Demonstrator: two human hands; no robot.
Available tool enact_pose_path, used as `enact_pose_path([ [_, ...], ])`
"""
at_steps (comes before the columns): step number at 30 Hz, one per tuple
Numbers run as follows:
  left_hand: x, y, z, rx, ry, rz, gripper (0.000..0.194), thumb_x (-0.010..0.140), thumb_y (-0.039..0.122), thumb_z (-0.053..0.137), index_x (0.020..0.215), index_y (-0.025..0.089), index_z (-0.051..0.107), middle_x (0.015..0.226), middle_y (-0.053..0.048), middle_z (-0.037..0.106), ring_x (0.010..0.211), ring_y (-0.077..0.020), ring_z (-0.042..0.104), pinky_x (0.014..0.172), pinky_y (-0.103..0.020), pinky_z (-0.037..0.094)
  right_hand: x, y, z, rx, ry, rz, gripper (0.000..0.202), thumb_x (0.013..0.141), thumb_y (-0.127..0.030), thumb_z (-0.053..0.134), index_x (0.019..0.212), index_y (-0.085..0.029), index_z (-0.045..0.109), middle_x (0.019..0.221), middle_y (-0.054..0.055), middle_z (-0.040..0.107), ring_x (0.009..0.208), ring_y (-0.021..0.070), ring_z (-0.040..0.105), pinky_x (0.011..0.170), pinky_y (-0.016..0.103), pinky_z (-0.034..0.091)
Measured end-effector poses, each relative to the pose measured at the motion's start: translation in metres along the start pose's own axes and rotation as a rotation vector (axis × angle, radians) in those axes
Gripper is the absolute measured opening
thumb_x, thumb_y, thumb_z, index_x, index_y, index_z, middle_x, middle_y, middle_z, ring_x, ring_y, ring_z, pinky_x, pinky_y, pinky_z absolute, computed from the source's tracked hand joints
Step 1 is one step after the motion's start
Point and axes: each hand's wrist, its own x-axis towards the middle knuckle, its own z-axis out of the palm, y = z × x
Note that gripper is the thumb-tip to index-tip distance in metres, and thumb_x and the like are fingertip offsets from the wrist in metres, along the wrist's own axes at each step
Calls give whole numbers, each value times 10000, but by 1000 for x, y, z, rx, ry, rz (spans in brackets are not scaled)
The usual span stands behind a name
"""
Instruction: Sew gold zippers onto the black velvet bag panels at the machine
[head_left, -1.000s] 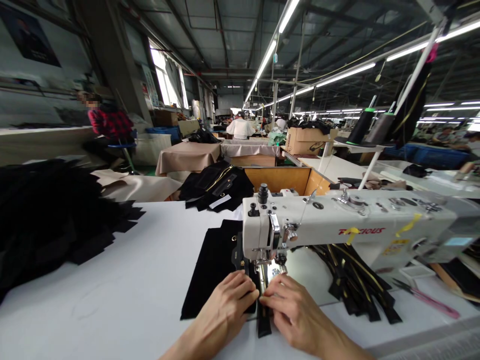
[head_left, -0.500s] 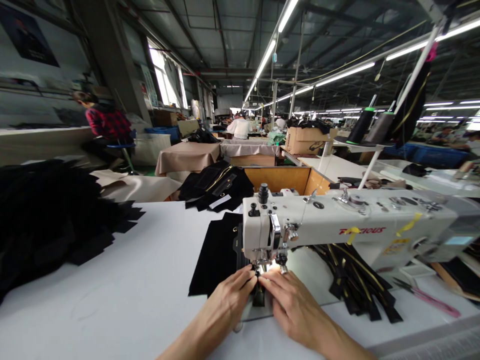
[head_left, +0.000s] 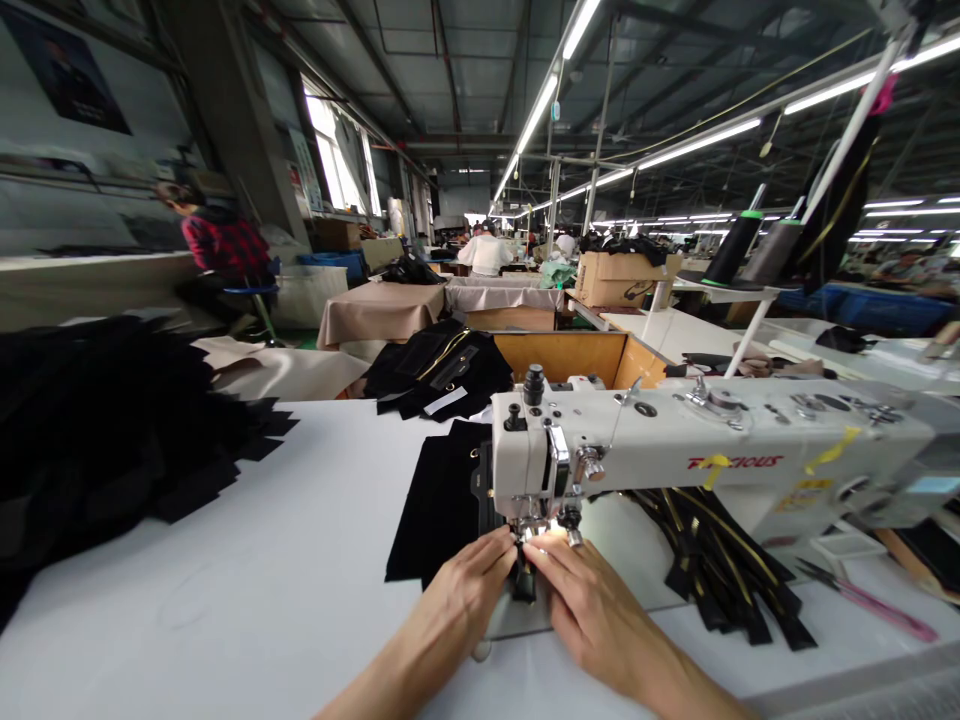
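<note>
**A:** ok so where's the work sitting? Give me everything relative to the sewing machine (head_left: 630,440).

**B:** Right at its needle end. A narrow black strip (head_left: 523,584) pokes out on the wearer's side of the needle area, and a black panel (head_left: 435,500) lies flat to the left of the machine head, its right edge running in behind the head and hand.

**A:** And the hands?

**B:** Both just in front of the needle. Left hand (head_left: 469,588) has its fingers together, nearly straight, tips down beside the strip. Right hand (head_left: 586,600) mirrors it on the other side, fingers stretched out and a bit bent. Tips almost meet. Thumbs are mostly hidden, so I can't tell if either one's pinching anything or just pressing flat.

**A:** Anything else around it?

**B:** Yeah, a bunch of black strips with gold lines (head_left: 724,570) under the machine's arm, pink-handled snips (head_left: 874,602) just right of those. Big dark heap (head_left: 112,430) well off to the machine's left, more black pieces (head_left: 442,370) just behind its head, and thread cones (head_left: 735,248) up behind its arm.
</note>
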Motion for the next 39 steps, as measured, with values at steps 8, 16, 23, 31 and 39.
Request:
enact_pose_path([
  [8,1,2,-5,2,-1,26,415,1018,78,390,1422,173,416,1391,-122,538,1339,-222,478,1114,-379,447,0,0,2,-1,-20,23,597,829,-7,400,1409,-141,445,1390,128,536,1255,279,509,1099,541,422],
  [16,-3,-6,3,35,10,63,390,1037,105,343,1419,154,404,1380,-148,539,1345,-235,471,1086,-411,479,2,-1,-1,16,-25,31,583,832,-18,399,1400,-138,456,1366,125,551,1230,272,523,1088,513,439],
  [23,-3,-9,4,40,8,84,429,1037,123,336,1464,153,364,1349,-157,566,1332,-239,489,1084,-409,478,2,0,-1,25,-26,30,571,830,-17,394,1381,-146,472,1362,115,540,1239,271,497,1110,501,406],
  [31,-1,1,-8,10,-35,80,451,1031,121,366,1478,170,352,1386,-144,547,1347,-233,471,1106,-412,455,-1,-2,-2,42,19,12,526,833,-38,416,1333,-154,529,1302,101,584,1187,256,525,1093,460,430],
  [39,1,-6,-6,25,-35,85,414,1059,165,328,1472,159,353,1397,-138,533,1377,-211,429,1131,-395,429,0,1,0,30,13,20,568,818,-39,402,1373,-124,490,1365,123,554,1237,260,516,1115,468,416],
])
